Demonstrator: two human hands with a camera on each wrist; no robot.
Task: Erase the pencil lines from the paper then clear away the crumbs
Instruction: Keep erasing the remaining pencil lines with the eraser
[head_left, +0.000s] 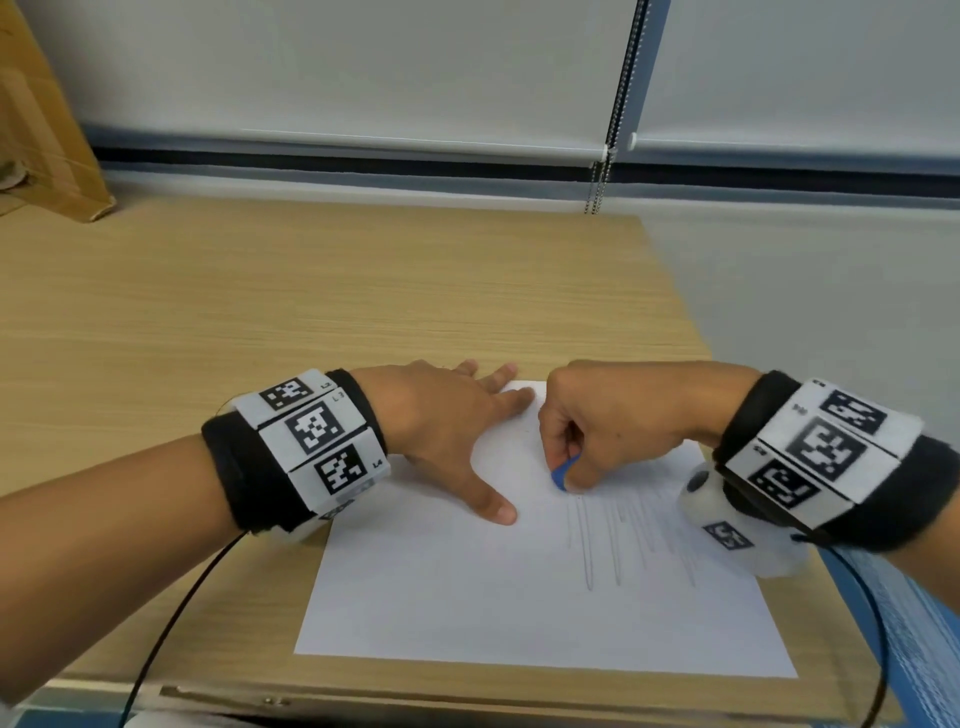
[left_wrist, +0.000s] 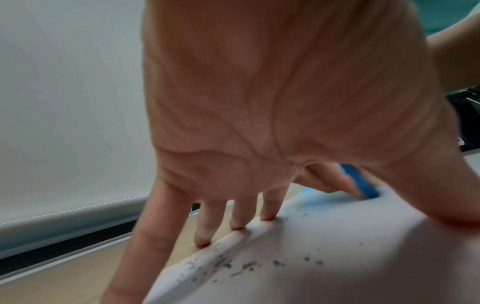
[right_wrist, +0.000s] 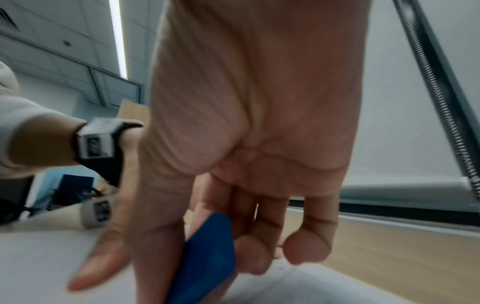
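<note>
While the left hand (head_left: 441, 415) pins one sheet of paper (head_left: 467, 587), the right hand (head_left: 613, 421) rubs one blue eraser (head_left: 563, 474) on it.

From the head view, the paper lies at the bench's (head_left: 311, 301) near right corner; left fingers (head_left: 511, 401) lie straight and spread, flat on its far left corner with the thumb out on the sheet, and right fingers curl round the eraser, its tip touching the paper at the far end of several pencil lines (head_left: 615, 540). From the left wrist, four straight fingers (left_wrist: 239, 216) press along the paper's (left_wrist: 337, 267) curled edge, dark crumbs (left_wrist: 233, 265) scattered nearby, too many to count, the eraser (left_wrist: 359, 181) beyond. From the right wrist, thumb and curled fingers (right_wrist: 309, 232) pinch the eraser (right_wrist: 207, 259) against the paper (right_wrist: 39, 257).
</note>
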